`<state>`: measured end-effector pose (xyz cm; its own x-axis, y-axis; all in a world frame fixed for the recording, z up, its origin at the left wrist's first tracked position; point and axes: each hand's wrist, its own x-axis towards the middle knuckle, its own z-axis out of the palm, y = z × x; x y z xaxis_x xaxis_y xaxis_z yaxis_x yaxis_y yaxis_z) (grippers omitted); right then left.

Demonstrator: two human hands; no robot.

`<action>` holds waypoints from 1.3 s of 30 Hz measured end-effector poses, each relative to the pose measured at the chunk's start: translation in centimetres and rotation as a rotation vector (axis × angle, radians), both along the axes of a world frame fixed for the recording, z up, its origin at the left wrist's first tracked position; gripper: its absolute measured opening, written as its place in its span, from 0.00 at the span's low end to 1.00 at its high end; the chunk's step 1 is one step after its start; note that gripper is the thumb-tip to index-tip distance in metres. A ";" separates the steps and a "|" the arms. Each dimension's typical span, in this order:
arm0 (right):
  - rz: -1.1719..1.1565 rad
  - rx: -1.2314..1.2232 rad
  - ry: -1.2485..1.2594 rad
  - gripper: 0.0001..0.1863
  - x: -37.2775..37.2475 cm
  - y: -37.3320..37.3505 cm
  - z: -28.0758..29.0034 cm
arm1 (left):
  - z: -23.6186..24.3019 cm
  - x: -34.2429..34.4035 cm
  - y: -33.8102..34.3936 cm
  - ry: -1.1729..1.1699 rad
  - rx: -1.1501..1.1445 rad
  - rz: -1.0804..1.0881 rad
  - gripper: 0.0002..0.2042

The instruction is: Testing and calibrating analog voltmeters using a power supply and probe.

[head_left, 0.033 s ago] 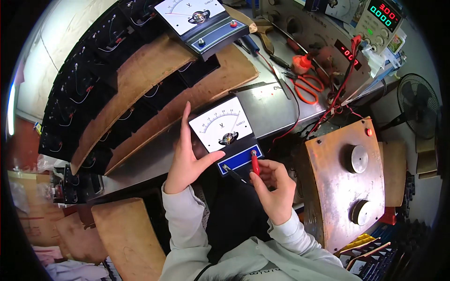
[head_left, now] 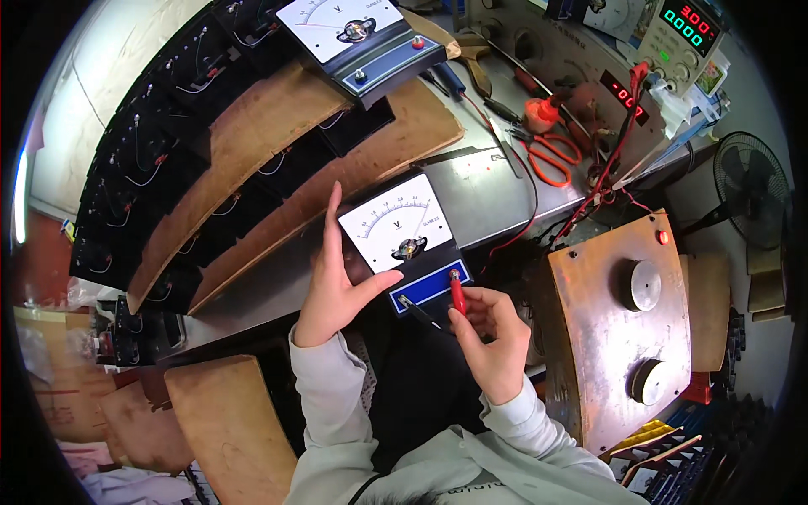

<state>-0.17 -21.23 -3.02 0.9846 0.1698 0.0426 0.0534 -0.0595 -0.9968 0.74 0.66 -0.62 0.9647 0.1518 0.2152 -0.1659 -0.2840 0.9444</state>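
Note:
An analog voltmeter (head_left: 394,210) with a white dial, black case and blue terminal strip (head_left: 427,289) is tilted in front of me, its needle far toward the right of the scale. My left hand (head_left: 330,290) grips its left side, thumb lying on the lower front edge of the dial. With fingers pinched, my right hand (head_left: 497,341) holds a red alligator clip (head_left: 458,299) whose tip meets the right terminal. A black alligator clip (head_left: 421,314) is attached at the left terminal, close to my right fingertips.
Another voltmeter (head_left: 370,50) rests on stacked wooden boards (head_left: 421,126) among several black meter housings. Orange-handled scissors (head_left: 551,160), red leads and a lit power supply (head_left: 686,42) occupy the back right. A wooden panel with two round metal knobs (head_left: 644,286) stands at right, near a fan (head_left: 749,189).

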 end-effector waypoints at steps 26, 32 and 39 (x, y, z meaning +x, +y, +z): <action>0.057 -0.531 -0.502 0.60 1.7 1.6 1.9 | -0.1 -0.7 -1.9 0.056 0.002 0.022 0.57; -0.067 -0.390 -0.396 0.65 -0.4 -3.2 -1.5 | 0.6 -4.6 -9.0 -0.080 0.529 0.096 0.53; -0.919 -1.227 -0.420 0.57 -2.4 -27.0 -5.2 | -3.3 -6.5 -9.7 0.024 0.287 0.010 0.28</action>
